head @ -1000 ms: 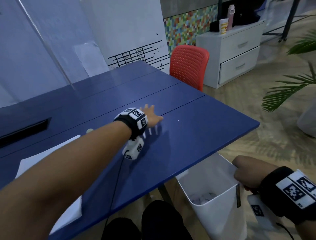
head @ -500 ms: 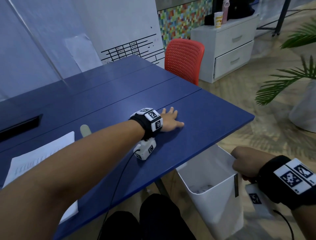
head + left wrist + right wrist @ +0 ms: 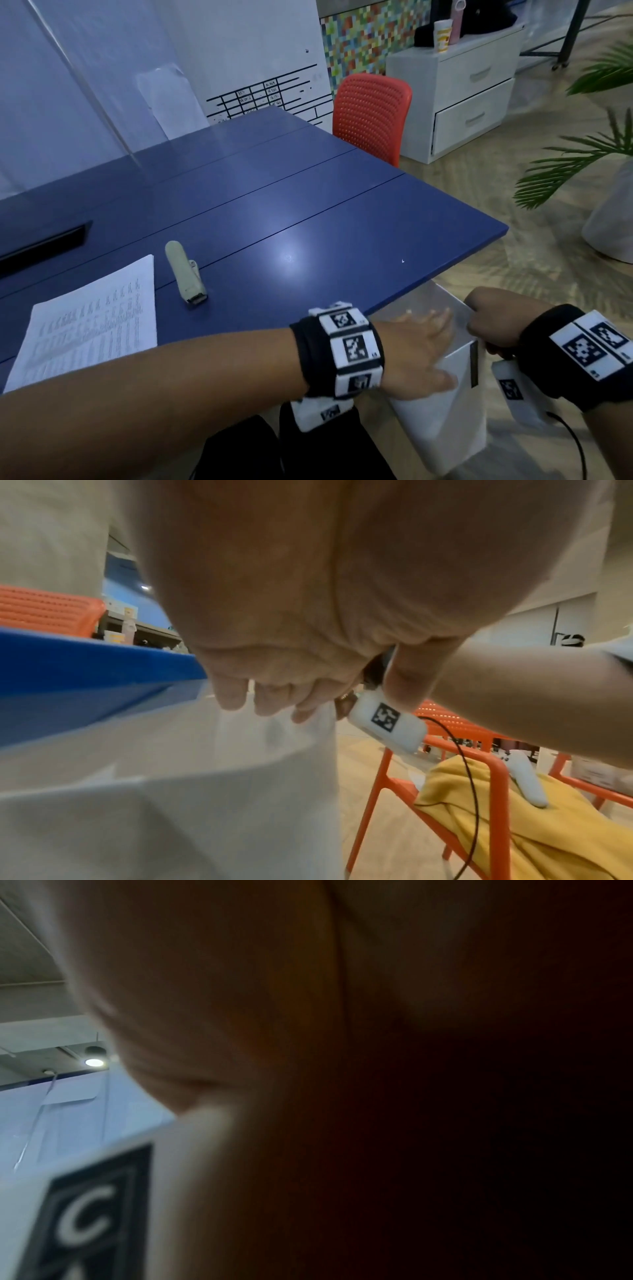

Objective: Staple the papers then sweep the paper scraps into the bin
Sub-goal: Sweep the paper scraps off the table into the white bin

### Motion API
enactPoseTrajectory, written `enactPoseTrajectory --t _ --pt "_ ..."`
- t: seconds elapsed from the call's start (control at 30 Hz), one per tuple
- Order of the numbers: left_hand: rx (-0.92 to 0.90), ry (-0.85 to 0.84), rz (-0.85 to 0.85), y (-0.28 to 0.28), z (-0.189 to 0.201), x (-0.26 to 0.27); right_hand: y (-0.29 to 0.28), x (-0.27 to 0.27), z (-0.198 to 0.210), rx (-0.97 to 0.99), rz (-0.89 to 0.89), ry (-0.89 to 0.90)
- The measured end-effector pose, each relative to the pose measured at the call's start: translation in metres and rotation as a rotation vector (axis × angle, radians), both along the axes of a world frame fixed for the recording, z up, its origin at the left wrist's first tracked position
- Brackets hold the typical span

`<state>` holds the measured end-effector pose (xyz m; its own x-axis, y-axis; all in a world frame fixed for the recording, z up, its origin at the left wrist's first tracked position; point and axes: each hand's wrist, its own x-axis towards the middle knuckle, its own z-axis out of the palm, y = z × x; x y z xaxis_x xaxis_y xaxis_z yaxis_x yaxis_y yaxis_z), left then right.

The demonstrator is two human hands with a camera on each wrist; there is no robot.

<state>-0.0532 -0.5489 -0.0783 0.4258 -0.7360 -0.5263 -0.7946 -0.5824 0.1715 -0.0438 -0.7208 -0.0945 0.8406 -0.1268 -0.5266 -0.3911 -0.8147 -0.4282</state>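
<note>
The white bin stood on the floor just beside the near edge of the blue desk, its open top below the desk's rim. The right hand gripped the bin's rim at the corner farthest from the desk, fingers curled over the edge; in the right wrist view only the palm and a black label on the bin's wall showed. The left hand hung over the bin's mouth just off the desk edge, palm down, its fingers straight and loosely spread, holding nothing, their tips pointing down along the bin's inner wall. Whether any paper scraps lay inside the bin could not be told, since the hand and blur hid the bottom. On the desk, well away from the bin, the stack of printed papers lay flat, and the beige stapler lay just beside it on the side toward the bin. One tiny pale speck sat on the desk near the bin's edge
</note>
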Motion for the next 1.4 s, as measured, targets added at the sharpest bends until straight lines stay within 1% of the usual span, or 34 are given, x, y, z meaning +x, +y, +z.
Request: enactPoseTrajectory --t 0.1,0.2,0.27,0.33,0.4,0.5,0.57,0.6,0.67,0.73,0.8,0.83,0.9,0.93,1.03,1.1,1.17,1.27,1.4 --pt "-0.009 0.079 0.036 0.004 0.001 -0.016 -0.003 -0.003 -0.006 0.005 -0.011 0.007" --pt "-0.127 0.111 0.14 0.019 0.007 -0.021 -0.006 -0.008 -0.016 0.019 -0.043 0.014" --pt "-0.235 0.043 0.215 0.029 0.012 -0.016 -0.008 -0.011 -0.022 0.008 -0.048 0.021" --pt "-0.32 -0.083 0.3 0.031 0.016 0.0 -0.009 -0.013 -0.026 -0.012 -0.052 0.032" --pt "-0.309 -0.155 0.401 0.025 0.017 0.025 -0.01 -0.014 -0.028 0.0 -0.066 0.03" --pt "-0.151 -0.165 0.496 0.006 0.007 0.059 -0.012 -0.013 -0.028 0.008 -0.086 0.006" --pt "-0.067 -0.189 0.494 -0.006 0.0 0.065 -0.012 -0.013 -0.027 0.013 -0.091 -0.01" --pt "-0.057 -0.202 0.471 -0.011 -0.002 0.062 -0.013 -0.013 -0.026 0.017 -0.092 -0.017" --pt "-0.088 -0.2 0.367 -0.016 -0.001 0.041 -0.015 -0.013 -0.025 0.025 -0.091 -0.026" --pt "-0.133 -0.109 0.239 -0.015 -0.002 0.01 -0.016 -0.012 -0.026 0.031 -0.087 -0.028" --pt "-0.148 0.053 0.171 -0.007 -0.008 -0.024 -0.017 -0.013 -0.028 0.045 -0.075 -0.031" --pt "-0.168 0.099 0.143 -0.001 -0.012 -0.038 -0.017 -0.013 -0.03 0.056 -0.074 -0.028" --pt "-0.255 0.095 0.133 0.013 -0.021 -0.054 -0.018 -0.016 -0.041 0.083 -0.076 -0.011" --pt "-0.318 0.071 0.171 0.023 -0.025 -0.059 -0.017 -0.018 -0.05 0.09 -0.075 -0.002" --pt "-0.476 0.027 0.381 0.062 -0.037 -0.071 -0.011 -0.024 -0.09 0.12 -0.09 0.031" --pt "-0.505 0.03 0.485 0.094 -0.048 -0.084 -0.006 -0.028 -0.13 0.133 -0.102 0.064" --pt "-0.469 0.033 0.59 0.129 -0.064 -0.098 0.0 -0.032 -0.177 0.136 -0.117 0.112" --pt "-0.404 -0.012 0.815 0.19 -0.087 -0.114 0.01 -0.043 -0.244 0.106 -0.12 0.17" --pt "-0.338 -0.106 1.163 0.258 -0.1 -0.135 0.019 -0.059 -0.308 0.061 -0.138 0.221"
